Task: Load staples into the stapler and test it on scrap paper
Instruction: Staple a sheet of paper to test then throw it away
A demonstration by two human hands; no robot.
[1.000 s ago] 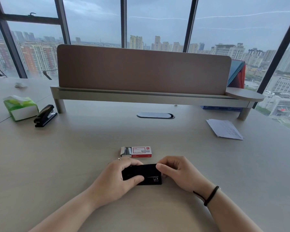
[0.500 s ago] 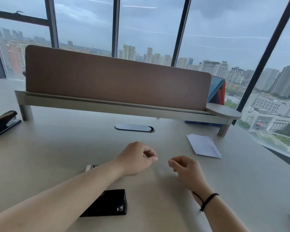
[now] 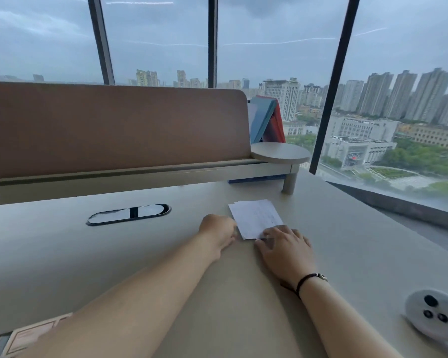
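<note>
Two hands at the scrap paper (image 3: pixel 255 217)
Right hand (image 3: pixel 286 246) lies flat on its corner — left hand (image 3: pixel 217 231) curls at its edge; grip unclear.

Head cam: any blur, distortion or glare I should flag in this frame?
Head view: soft overcast daylight from the windows, no hard shadows. Wide-angle bowing bends the window frames and the desk edges. Motion blur softens the left hand, right hand and scrap paper; its print is unreadable. Faint streak reflections on the glass.
</note>
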